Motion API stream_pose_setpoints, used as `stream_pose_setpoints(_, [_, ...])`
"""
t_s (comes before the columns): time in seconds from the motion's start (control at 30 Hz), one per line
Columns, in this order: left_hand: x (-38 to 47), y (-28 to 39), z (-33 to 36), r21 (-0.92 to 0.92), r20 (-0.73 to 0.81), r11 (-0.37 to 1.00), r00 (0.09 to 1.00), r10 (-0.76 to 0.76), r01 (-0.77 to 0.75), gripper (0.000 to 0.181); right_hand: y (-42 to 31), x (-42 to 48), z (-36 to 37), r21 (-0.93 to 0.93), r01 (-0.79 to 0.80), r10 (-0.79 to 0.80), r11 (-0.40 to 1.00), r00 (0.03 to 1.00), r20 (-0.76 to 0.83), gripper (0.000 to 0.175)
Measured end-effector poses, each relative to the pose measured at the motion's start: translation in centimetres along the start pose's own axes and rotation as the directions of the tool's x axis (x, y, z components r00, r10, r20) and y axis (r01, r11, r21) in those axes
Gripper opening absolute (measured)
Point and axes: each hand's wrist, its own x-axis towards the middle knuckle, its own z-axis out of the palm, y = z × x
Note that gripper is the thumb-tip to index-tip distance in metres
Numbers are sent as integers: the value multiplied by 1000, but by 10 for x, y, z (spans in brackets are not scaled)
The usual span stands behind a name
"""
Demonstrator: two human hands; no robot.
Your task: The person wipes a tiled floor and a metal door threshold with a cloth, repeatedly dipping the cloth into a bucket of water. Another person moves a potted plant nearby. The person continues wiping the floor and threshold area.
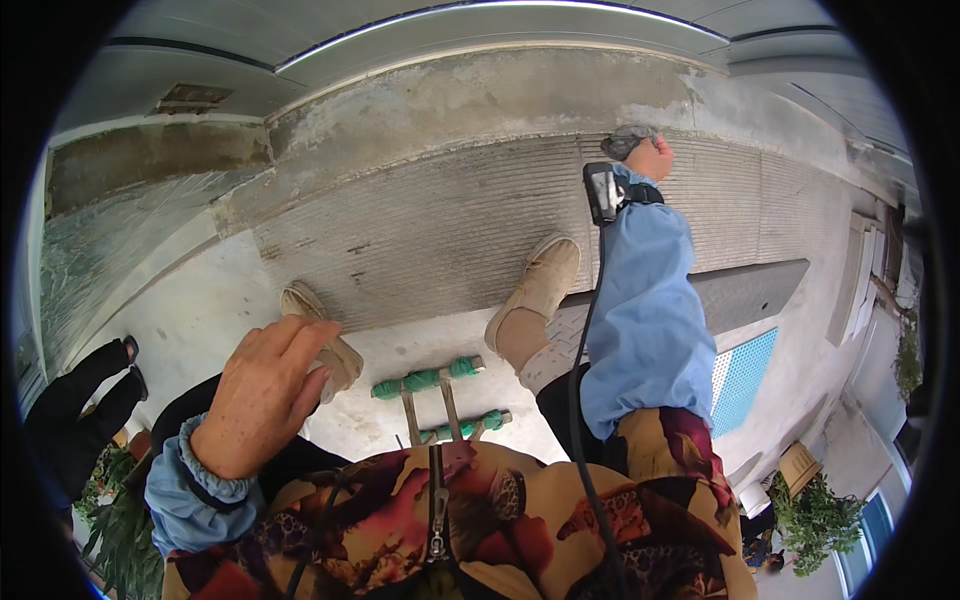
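My right hand [651, 159] reaches far forward, its fingers closed on a crumpled grey cloth [628, 141] at the foot of a low concrete ledge [465, 94]. A dark device is strapped at that wrist, with a black cable running back towards me. Under the cloth lies the edge of ribbed grey paving [450, 217]. Nearer my body, my left hand [262, 390] hovers over my left knee, its fingers loosely bent and nothing seen in them. My two beige shoes rest at the near edge of the ribbed paving.
A wooden stool frame [450, 405] wrapped in green stands between my legs. To the right lie a dark grey slab [750, 292] and a blue perforated mat [745, 382]. Another person's legs [82, 390] show at the left. Potted plants [817, 517] and a cardboard box [798, 466] are at the lower right.
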Motion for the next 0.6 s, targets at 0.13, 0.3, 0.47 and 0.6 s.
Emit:
stream_pose_setpoints(0.13, [12, -14, 1, 6, 8, 998, 998, -70, 70, 33, -13, 154, -43, -150, 72, -105, 986, 969, -223, 43])
stream_pose_setpoints(0.3, [16, -12, 3, 15, 12, 995, 995, -100, 100, 32, 6, 190, -27, -397, -52, 38, 916, 998, -43, 54])
stream_pose_setpoints(0.47, [15, 3, 5, 45, -6, 999, 1000, -22, 22, 33, 14, 56, -21, 433, -254, 154, 865, 955, 253, 36])
stream_pose_setpoints(0.6, [14, 10, 7, 44, -12, 998, 999, 34, -34, 34, 15, 4, -57, 212, -175, 21, 961, 816, 578, 40])
